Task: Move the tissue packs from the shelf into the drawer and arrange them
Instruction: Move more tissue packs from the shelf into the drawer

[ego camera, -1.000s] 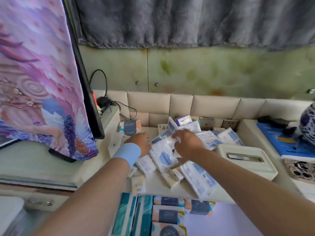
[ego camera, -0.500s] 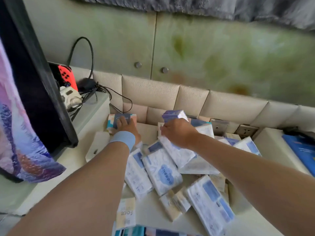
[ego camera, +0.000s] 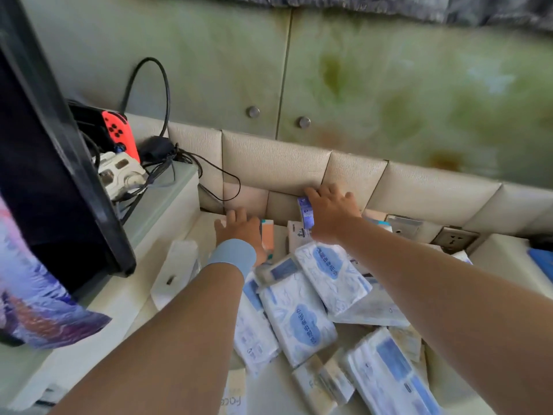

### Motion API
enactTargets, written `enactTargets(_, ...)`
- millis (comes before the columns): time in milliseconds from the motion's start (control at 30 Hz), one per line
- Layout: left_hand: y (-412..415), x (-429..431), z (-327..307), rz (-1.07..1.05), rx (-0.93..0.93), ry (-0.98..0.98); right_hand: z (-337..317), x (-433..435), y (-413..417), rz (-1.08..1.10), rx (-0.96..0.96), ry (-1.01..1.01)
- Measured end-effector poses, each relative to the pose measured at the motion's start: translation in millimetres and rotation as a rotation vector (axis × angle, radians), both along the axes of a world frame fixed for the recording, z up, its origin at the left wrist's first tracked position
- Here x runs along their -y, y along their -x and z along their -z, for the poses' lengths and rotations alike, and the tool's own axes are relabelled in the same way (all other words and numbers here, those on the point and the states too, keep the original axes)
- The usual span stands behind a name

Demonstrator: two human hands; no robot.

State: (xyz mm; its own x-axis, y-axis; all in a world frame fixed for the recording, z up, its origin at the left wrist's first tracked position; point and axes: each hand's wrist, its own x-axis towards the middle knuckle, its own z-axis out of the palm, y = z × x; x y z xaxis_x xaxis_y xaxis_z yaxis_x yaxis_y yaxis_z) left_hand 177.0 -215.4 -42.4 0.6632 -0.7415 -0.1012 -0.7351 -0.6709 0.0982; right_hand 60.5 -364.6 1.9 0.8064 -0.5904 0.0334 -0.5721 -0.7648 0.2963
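Your right hand [ego camera: 332, 212] reaches to the back of the glossy cream shelf [ego camera: 269, 396], close against the padded beige wall panels [ego camera: 275, 166] with their fine leather-like grain. Its thumb and fingers grasp a small purple-and-white tissue pack [ego camera: 307, 212], which stands on edge under the thumb. Your left hand [ego camera: 239, 227], with a pale blue wristband [ego camera: 233, 256] round the wrist, lies on top of a flat peach-coloured pack with teal ends [ego camera: 267, 236]. You cannot tell whether its fingers clench that pack or merely rest on it. Nearer you, soft white plastic-wrapped tissue packs with blue cloud labels [ego camera: 299, 324] lie tumbled across the shelf, overlapping at angles, their film crinkled. To the left, on a pale raised ledge [ego camera: 170, 199], a red game controller [ego camera: 118, 133] stands beside tangled black cables [ego camera: 167, 163].
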Motion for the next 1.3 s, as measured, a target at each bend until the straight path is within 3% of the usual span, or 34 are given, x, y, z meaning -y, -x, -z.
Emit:
enactTargets(100, -2, -1, -2, -0.02, -0.138, 0.038, 6, 1, 2, 0.009, 0.01, -0.001)
enactTargets(333, 0, 0, -8, -0.007, 0.088, -0.139, -1, -4, 19, -0.067, 0.125, -0.341)
enactTargets(400, 2, 1, -9, -0.044, 0.141, -0.043, -8, -12, 24, -0.1, 0.161, -0.441)
enactTargets(467, -2, 3, -15, -0.145, 0.174, 0.172, -17, -22, 27, -0.125, 0.215, -0.524)
enactTargets(600, -14, 5, -42, -0.276, 0.087, 0.556, -26, -48, 23, -0.093, 0.257, -0.824)
enactTargets(700, -17, -1, -51, -0.261, 0.02, 0.604, -21, -55, 9, 0.178, 0.597, -1.071)
enactTargets(767, -14, -6, -49, -0.204, -0.035, 0.544, -13, -45, 2, 0.295, 0.682, -0.903)
enactTargets(867, -8, -12, -36, -0.094, -0.044, 0.399, 6, -35, -5, 0.347, 0.246, -0.497)
enactTargets(933, -6, -15, -30, -0.057, -0.053, 0.337, 21, -37, -13, 0.373, 0.046, -0.379)
enactTargets(1167, -11, -20, -22, -0.183, 0.047, 0.342, 37, -39, -29, 0.455, -0.02, -0.426)
enactTargets(1300, -12, -16, -20, -0.173, 0.096, 0.366, 40, -42, -26, 0.459, 0.111, -0.406)
